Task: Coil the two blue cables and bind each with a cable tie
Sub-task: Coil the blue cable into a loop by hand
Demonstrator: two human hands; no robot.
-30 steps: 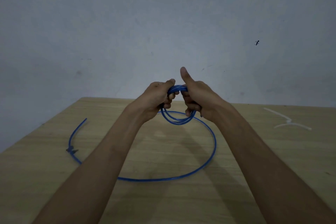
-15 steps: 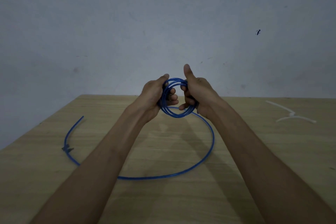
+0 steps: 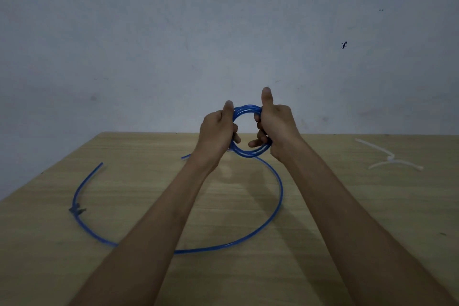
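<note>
A small coil of blue cable (image 3: pixel 244 112) is held up above the wooden table (image 3: pixel 323 206), with several turns. My left hand (image 3: pixel 216 131) grips its left side and my right hand (image 3: pixel 275 126) grips its right side, thumb pointing up. The loose rest of the blue cable (image 3: pixel 273 211) trails from the coil down onto the table in a wide arc toward the left, ending near the left edge. A small dark piece (image 3: pixel 77 210) sits on that cable at the left. Two white cable ties (image 3: pixel 387 159) lie crossed at the right rear of the table.
A bare grey wall (image 3: pixel 223 32) rises right behind the table's far edge. The table's left edge runs diagonally close to the cable's free end (image 3: pixel 100 164).
The coil has opened from a tight bunch into a round ring between my hands and risen slightly. The trailing cable on the table has shifted a little.
</note>
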